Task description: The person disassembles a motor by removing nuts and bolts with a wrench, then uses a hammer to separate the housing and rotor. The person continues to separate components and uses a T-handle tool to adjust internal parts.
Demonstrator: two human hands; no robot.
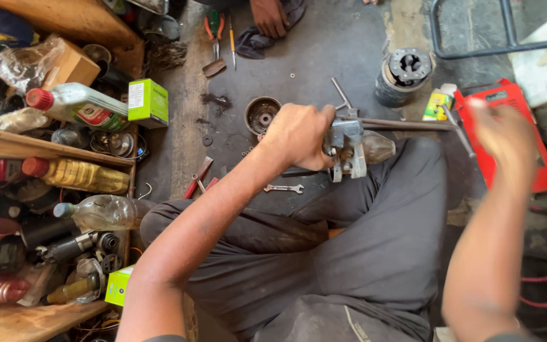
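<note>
Head view — left hand [299,136] clamped around a metal assembly [348,151], right hand [504,136] blurred, empty, fingers loose — above red case [508,136].

Bare floor [324,57] ahead, wrench [284,188] and round housing [262,115] obstructing, shelves [45,149] crowding left

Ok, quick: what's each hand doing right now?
Left hand: closed on the metal part.
Right hand: blurred, holding nothing visible; grip cannot be told.

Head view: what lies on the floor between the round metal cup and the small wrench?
The left hand gripping the metal assembly crosses above that stretch; beneath it, only small loose bits near the round metal cup, then the small wrench.
</note>
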